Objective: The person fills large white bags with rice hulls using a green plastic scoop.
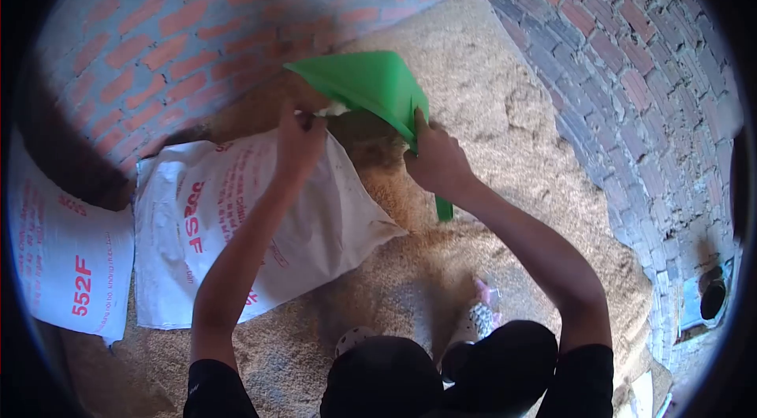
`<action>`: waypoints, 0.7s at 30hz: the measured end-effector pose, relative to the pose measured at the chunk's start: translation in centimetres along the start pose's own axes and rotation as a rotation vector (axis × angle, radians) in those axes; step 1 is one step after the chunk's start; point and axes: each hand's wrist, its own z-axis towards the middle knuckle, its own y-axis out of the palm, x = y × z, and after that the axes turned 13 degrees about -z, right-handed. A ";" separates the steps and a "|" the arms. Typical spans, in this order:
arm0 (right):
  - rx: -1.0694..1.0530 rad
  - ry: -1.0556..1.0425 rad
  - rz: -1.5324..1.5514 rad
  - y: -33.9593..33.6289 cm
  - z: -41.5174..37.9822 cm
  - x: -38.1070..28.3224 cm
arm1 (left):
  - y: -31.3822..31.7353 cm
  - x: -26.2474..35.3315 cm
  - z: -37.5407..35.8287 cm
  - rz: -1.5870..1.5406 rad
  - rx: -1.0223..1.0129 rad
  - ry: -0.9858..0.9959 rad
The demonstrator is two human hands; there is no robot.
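My right hand is closed around the handle of a green plastic dustpan. The dustpan is tilted, its wide pan reaching left above the mouth of a white woven sack with red print. At that sack's upper edge, my left hand has its fingers closed on the rim, just under the dustpan's left part. The sack lies slanted on a heap of tan, grainy material like rice husk. What is inside the sack is hidden.
Another white sack, printed 552F, stands at the left. Brick walls enclose the heap at the back and right. A bluish box-like fixture with a dark round opening sits low at the right wall. My knees show at the bottom.
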 end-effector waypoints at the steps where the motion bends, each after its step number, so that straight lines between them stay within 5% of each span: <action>1: -0.006 0.032 -0.018 -0.3 -0.5 0.3 | -0.2 0.5 -0.2 0.013 -0.015 0.003; 5: 0.067 0.107 0.014 1.7 -0.8 5.7 | -0.1 2.3 -1.3 0.028 -0.098 -0.090; 10: 0.041 0.430 0.447 5.6 -2.7 14.5 | 1.5 7.9 -5.6 0.228 -0.218 0.190; 14: 0.130 0.683 0.678 9.6 -5.4 20.7 | 2.6 13.7 -12.0 -0.615 -1.179 -0.083; 16: 0.157 0.777 0.843 11.5 -6.6 23.4 | 4.1 16.1 -13.8 -0.742 -1.377 -0.055; 17: 0.147 0.779 0.842 12.5 -7.1 24.6 | 5.4 15.8 -15.7 -0.744 -1.371 -0.064; 19: 0.186 0.944 0.921 14.1 -7.9 27.1 | 7.8 15.3 -18.4 -1.215 -0.862 -0.012; 21: 0.174 0.970 1.008 16.3 -8.6 30.4 | 6.7 15.1 -16.0 -1.041 -1.057 -0.028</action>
